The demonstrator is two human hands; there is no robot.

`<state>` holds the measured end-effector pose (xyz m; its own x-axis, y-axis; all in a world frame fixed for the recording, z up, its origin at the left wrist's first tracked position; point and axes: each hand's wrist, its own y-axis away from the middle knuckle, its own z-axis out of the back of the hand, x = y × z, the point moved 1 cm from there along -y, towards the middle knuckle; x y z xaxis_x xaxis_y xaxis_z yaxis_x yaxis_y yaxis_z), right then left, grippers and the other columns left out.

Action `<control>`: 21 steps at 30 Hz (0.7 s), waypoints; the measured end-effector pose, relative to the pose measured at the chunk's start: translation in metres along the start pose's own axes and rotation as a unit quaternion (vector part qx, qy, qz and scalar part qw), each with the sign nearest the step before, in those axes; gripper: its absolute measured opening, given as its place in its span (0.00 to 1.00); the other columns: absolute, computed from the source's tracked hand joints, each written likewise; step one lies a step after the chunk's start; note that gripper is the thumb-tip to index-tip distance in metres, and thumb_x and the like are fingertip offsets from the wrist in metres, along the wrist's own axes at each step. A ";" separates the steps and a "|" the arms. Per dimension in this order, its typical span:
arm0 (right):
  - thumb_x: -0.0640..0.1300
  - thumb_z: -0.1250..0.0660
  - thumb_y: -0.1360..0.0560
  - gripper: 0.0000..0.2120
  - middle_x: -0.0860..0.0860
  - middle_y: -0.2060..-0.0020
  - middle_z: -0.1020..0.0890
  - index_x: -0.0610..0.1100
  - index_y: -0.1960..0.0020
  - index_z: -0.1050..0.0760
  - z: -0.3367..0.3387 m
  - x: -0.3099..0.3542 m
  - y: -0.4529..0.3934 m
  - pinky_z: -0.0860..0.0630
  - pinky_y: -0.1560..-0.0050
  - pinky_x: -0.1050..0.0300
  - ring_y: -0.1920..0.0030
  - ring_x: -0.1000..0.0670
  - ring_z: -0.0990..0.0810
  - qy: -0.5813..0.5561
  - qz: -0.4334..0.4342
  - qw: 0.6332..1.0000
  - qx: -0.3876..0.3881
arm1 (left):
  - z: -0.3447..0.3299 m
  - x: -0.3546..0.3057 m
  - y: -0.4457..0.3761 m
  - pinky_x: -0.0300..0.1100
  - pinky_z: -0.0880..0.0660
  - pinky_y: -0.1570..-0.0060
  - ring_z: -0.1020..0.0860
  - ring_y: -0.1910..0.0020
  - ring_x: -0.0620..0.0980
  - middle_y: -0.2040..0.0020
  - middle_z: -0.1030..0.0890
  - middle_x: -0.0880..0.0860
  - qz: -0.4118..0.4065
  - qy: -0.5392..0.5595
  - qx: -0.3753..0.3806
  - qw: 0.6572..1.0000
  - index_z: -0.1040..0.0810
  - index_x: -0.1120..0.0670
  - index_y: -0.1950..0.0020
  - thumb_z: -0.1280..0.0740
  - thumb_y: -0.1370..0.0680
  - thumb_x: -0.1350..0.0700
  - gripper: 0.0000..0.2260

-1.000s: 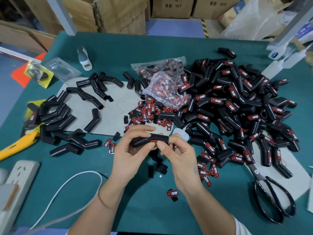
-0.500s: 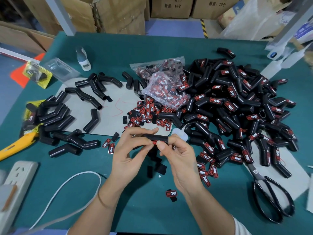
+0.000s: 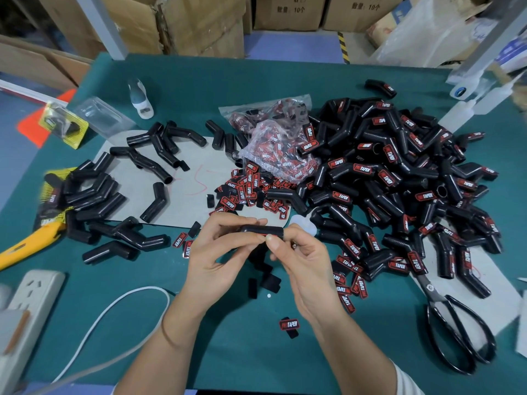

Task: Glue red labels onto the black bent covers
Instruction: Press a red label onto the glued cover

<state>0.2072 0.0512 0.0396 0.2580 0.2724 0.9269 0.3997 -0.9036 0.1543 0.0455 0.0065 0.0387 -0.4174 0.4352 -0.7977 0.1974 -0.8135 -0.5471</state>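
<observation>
The left hand (image 3: 216, 252) and the right hand (image 3: 302, 260) cover most of the black bent plastic cover (image 3: 262, 230) in their grip, so only its top side shows. A thin red strip peeks out under it, too small to read. The white power strip (image 3: 25, 315) and the yellow plastic knife (image 3: 25, 243) are cut off by the left edge. The black scissors (image 3: 456, 332) hide their tips under the big pile of labelled covers (image 3: 399, 181).
</observation>
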 end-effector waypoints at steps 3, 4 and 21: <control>0.49 0.24 0.26 0.07 0.43 0.58 0.29 0.46 0.55 0.15 0.000 0.000 0.000 0.28 0.51 0.54 0.59 0.51 0.28 0.001 -0.002 1.000 0.000 | 0.001 0.001 -0.001 0.53 0.20 0.43 0.16 0.42 0.58 0.42 0.20 0.57 0.001 0.000 0.004 1.000 0.15 0.55 0.46 0.28 0.22 0.68 0.10; 0.49 0.24 0.26 0.07 0.43 0.58 0.28 0.45 0.54 0.15 0.000 0.001 0.001 0.28 0.51 0.55 0.59 0.51 0.28 0.002 -0.003 1.000 0.001 | 0.001 0.001 0.000 0.54 0.20 0.44 0.16 0.42 0.58 0.43 0.20 0.57 0.002 0.001 0.005 1.000 0.15 0.55 0.46 0.28 0.21 0.68 0.10; 0.50 0.26 0.26 0.14 0.51 0.62 0.25 0.38 0.52 0.17 0.001 0.003 0.000 0.28 0.55 0.61 0.61 0.53 0.27 0.009 -0.001 1.000 0.009 | 0.002 0.004 0.001 0.61 0.20 0.56 0.18 0.49 0.61 0.43 0.21 0.57 0.025 0.013 0.008 1.000 0.14 0.57 0.43 0.29 0.21 0.64 0.09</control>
<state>0.2084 0.0526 0.0420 0.2411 0.2681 0.9328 0.4163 -0.8968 0.1501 0.0425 0.0063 0.0357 -0.3837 0.4038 -0.8305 0.2025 -0.8407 -0.5023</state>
